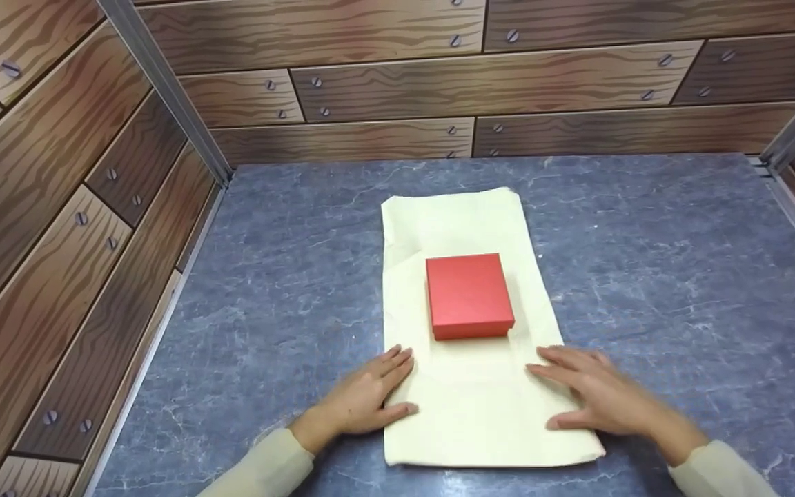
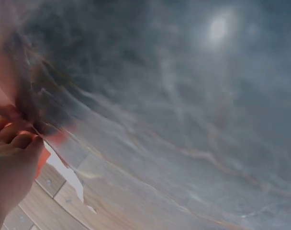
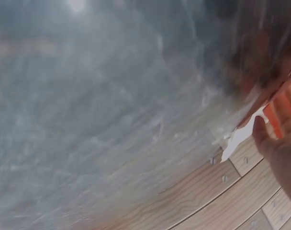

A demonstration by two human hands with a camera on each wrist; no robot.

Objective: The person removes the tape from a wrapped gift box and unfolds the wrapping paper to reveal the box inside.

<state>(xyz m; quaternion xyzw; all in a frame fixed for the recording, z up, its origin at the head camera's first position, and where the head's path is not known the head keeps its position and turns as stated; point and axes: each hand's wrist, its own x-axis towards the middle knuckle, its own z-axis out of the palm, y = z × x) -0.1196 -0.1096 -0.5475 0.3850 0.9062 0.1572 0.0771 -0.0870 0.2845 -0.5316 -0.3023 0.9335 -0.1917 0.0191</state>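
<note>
The red box sits closed on the middle of the cream cloth, which lies flat on the grey marbled tabletop. The left hand and the right hand rest flat on the cloth's near end, one on each side edge, fingers extended, gripping nothing, just short of the box.

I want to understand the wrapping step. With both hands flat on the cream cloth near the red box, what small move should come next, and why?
Probably lift the near edge of the cream cloth and fold it over the red box. The left hand and right hand both rest with straight fingers on the near end of the cloth, and the box lies just beyond them, uncovered.
</note>
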